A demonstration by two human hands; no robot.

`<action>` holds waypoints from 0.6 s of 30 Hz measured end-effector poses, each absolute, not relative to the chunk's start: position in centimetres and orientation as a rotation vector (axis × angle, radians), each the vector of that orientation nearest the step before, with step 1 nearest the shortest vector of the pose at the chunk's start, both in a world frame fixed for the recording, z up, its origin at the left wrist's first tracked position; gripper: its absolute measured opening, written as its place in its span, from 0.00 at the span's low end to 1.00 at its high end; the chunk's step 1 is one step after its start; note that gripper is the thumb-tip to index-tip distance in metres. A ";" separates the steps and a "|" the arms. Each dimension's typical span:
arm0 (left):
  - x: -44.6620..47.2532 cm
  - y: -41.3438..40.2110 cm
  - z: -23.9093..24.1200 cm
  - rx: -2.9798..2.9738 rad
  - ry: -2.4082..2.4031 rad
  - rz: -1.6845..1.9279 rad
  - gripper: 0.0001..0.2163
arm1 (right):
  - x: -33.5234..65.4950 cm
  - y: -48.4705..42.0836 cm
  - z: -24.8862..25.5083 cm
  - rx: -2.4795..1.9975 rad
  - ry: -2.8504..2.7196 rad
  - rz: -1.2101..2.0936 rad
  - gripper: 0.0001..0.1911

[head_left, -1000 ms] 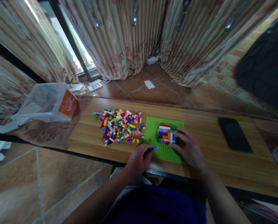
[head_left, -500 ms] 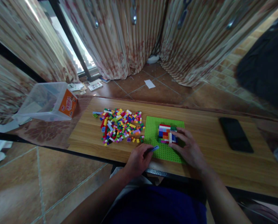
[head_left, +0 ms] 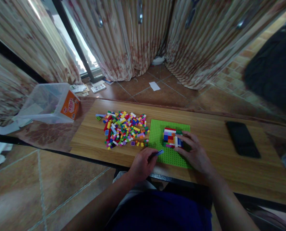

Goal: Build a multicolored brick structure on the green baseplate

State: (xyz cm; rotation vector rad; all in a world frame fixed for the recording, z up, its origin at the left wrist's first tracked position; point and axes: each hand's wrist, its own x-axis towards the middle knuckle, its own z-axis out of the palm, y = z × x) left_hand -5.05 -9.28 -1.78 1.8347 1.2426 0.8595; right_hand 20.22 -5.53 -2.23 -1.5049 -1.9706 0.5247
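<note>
Head view: the left hand (head_left: 143,163) pinches a long light-blue brick (head_left: 160,152) between thumb and fingers, and the brick's free end pokes out over the near left part of a green board (head_left: 156,128). On that board, a little above its middle, sits a block of many-coloured bricks (head_left: 169,136) fitted closely together. The right hand (head_left: 194,152) reaches over the block's right side, fingers curved and thumb at the near edge, with a white brick (head_left: 176,142) showing between the fingertips (whether they grip it or merely rest there, I cannot tell).

To the left of the board, loose bricks lie in a wide, mixed pile (head_left: 125,130) on the wooden table (head_left: 212,141). At its near right edge are a few yellow pieces (head_left: 142,144) and a purple brick (head_left: 132,143). A dark phone (head_left: 242,139) lies flat on the table, well to the right of the right hand. Beyond the table's left end stands a clear plastic box (head_left: 54,118) with an orange label (head_left: 71,105). A white sheet of paper (head_left: 154,86) lies on the tiled floor (head_left: 123,88), near the striped curtains (head_left: 147,41).
</note>
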 end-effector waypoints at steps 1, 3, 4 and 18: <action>-5.1 -9.3 -1.7 1.837 1.244 0.857 0.07 | 20.3 -5.6 -2.3 -1.505 -1.975 0.533 0.23; -5.1 -9.3 -1.7 1.841 1.240 0.854 0.08 | 20.4 -5.6 -2.3 -1.503 -1.980 0.549 0.23; -5.1 -9.3 -1.7 1.842 1.237 0.855 0.08 | 20.4 -5.6 -2.2 -1.499 -1.982 0.557 0.23; -5.0 -9.4 -1.7 1.836 1.236 0.882 0.07 | 21.1 -5.8 -2.3 -1.477 -1.917 0.587 0.23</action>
